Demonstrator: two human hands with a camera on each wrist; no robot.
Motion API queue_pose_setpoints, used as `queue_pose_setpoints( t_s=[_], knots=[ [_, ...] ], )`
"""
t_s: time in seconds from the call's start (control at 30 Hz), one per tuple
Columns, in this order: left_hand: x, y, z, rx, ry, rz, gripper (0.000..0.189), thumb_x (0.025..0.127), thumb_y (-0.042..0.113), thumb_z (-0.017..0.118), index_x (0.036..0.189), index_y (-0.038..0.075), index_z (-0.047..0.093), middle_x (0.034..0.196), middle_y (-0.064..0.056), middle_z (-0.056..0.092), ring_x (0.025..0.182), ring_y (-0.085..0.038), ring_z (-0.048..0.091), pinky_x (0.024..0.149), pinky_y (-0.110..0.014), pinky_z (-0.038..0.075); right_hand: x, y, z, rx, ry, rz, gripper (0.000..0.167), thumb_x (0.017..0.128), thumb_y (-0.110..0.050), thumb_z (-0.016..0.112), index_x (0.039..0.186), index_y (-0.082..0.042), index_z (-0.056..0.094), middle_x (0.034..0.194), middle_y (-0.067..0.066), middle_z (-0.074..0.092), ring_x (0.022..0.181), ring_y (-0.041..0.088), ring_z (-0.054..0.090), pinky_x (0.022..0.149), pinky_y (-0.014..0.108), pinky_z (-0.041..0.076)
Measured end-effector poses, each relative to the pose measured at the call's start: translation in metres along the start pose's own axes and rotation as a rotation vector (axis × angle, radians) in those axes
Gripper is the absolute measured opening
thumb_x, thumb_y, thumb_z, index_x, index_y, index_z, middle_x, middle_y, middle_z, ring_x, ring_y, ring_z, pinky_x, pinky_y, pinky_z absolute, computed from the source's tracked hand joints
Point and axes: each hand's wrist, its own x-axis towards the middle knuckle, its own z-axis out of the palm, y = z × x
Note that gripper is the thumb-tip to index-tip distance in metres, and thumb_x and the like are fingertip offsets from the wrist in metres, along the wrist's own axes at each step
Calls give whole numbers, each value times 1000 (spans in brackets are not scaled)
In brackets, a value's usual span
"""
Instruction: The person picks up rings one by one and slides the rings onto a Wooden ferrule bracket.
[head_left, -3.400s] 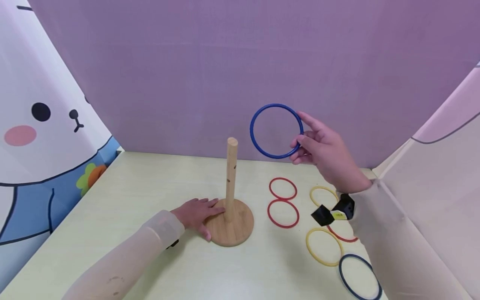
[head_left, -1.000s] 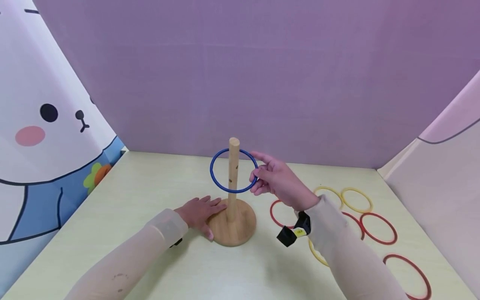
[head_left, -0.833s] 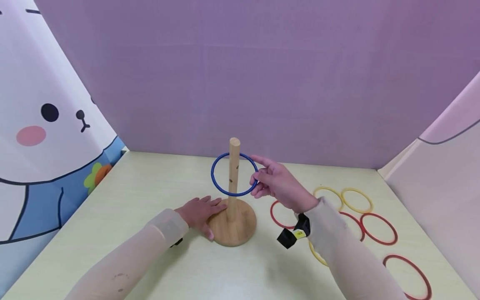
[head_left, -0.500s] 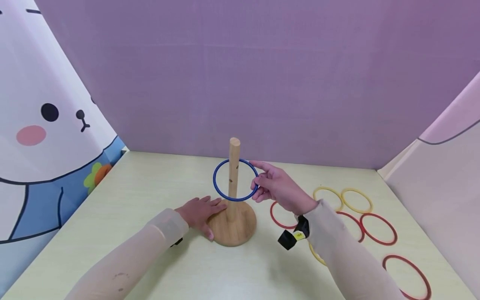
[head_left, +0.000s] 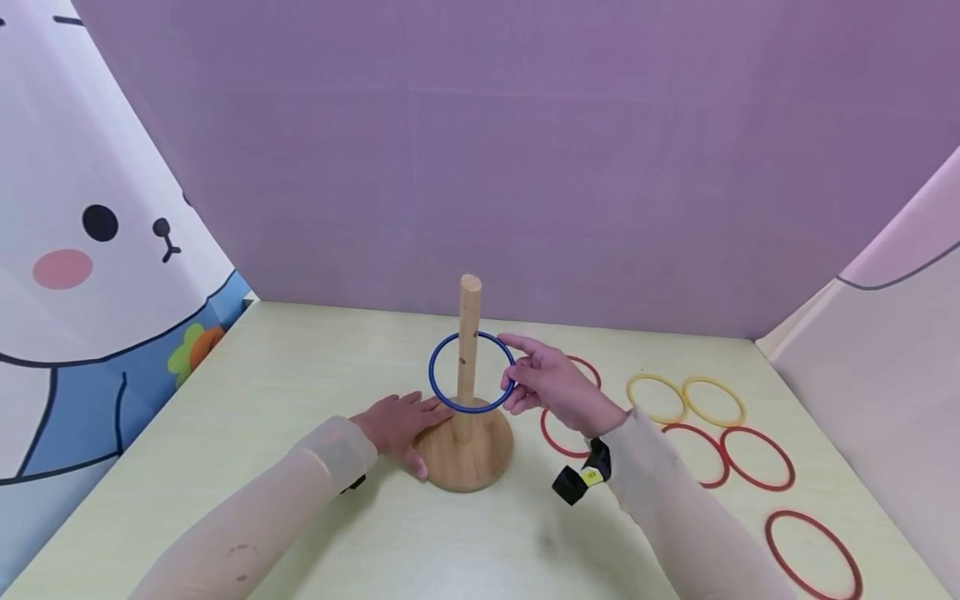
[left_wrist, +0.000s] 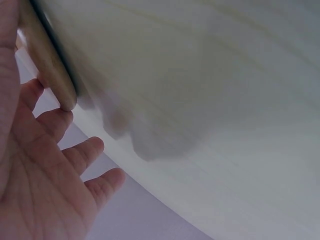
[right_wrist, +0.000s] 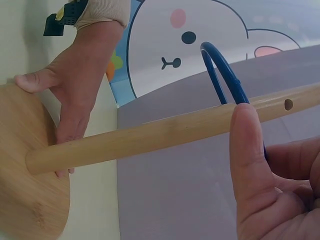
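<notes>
A round wooden base [head_left: 483, 458] with an upright wooden post [head_left: 469, 304] stands mid-table. My left hand [head_left: 393, 425], fingers spread, rests at the base's left side; in the left wrist view its fingers [left_wrist: 55, 122] lie at the base's edge. My right hand [head_left: 558, 387] pinches the right side of a blue ring [head_left: 472, 409] between thumb and fingers, index finger extended along it. The ring encircles the post partway down, above the base. In the right wrist view the blue ring [right_wrist: 222, 70] is also around the post [right_wrist: 150, 135].
Right of the base lie two red rings [head_left: 558, 450], partly covered by my right hand. Farther right are two yellow rings [head_left: 712, 380] and more red rings [head_left: 757, 431]. A purple cloth wall [head_left: 480, 167] rises behind the table, with a printed cartoon panel [head_left: 112, 333] at left.
My right hand has carried the blue ring left from beside the post, over it, and down along it. The left hand has stayed at the base.
</notes>
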Motion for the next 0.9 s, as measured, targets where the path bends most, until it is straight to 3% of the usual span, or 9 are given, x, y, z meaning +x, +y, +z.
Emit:
queue_pose_setpoints(
  t_s=[0.27, 0.67, 0.9],
  knots=[
    [-1, 2, -1, -18, -11, -24, 96, 71, 49, 81, 150, 19, 35, 153, -9, 33, 137, -45, 27, 105, -62, 28, 4, 6, 2, 14, 6, 6, 51, 100, 0, 39, 150, -2, 26, 86, 10, 59, 61, 11, 62, 61, 23, 55],
    [-2, 0, 1, 24, 31, 43, 98, 69, 49, 81, 148, 12, 37, 150, -15, 37, 134, -43, 33, 102, -60, 33, 3, 27, 2, 55, -17, 31, 51, 101, 0, 38, 150, -1, 23, 86, 11, 59, 61, 10, 62, 61, 22, 55],
    [-1, -1, 2, 30, 26, 24, 94, 69, 49, 82, 146, 14, 40, 152, -14, 34, 135, -47, 31, 105, -60, 30, 1, 39, 1, 64, -46, 61, 52, 101, -1, 37, 150, -2, 22, 87, 9, 57, 64, 12, 62, 63, 23, 55]
  ],
)
